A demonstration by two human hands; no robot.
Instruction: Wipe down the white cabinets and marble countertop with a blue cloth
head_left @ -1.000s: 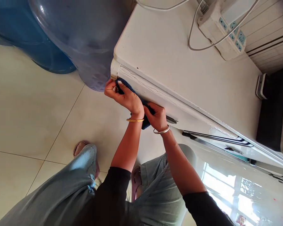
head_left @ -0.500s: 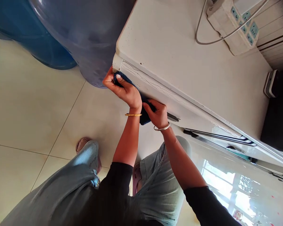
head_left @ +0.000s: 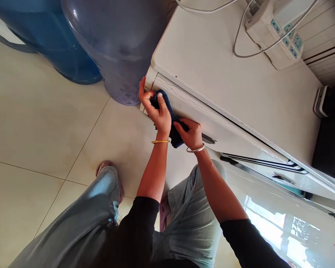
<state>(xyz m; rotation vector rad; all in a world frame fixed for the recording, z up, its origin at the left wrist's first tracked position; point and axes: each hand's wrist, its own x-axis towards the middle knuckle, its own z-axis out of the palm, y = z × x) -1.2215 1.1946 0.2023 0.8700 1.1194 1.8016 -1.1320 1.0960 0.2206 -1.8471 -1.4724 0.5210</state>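
Note:
A dark blue cloth [head_left: 176, 137] is stretched between my two hands against the front of a white cabinet [head_left: 181, 95]. My left hand [head_left: 159, 111] is closed on the cloth's upper end, thumb on top, its fingers at the cabinet's left corner. Lower down and to the right, my right hand [head_left: 190, 133] pinches the other part of the cloth, close to a dark handle [head_left: 209, 139] on the cabinet front. Thin wavy lines run along the panel's upper edge. The fingertips behind the cloth are hidden.
Large blue water jugs [head_left: 123, 48] stand on the tiled floor [head_left: 39, 123] left of the cabinet. On the cabinet top [head_left: 226, 67] lie a power strip [head_left: 273, 37] with a white cable [head_left: 237, 41] and a black object [head_left: 329, 137] at the right.
The camera view has shifted, so jugs and cabinet sit further right. My left hand has drawn slightly back from the cabinet's corner, with the cloth still held in both hands.

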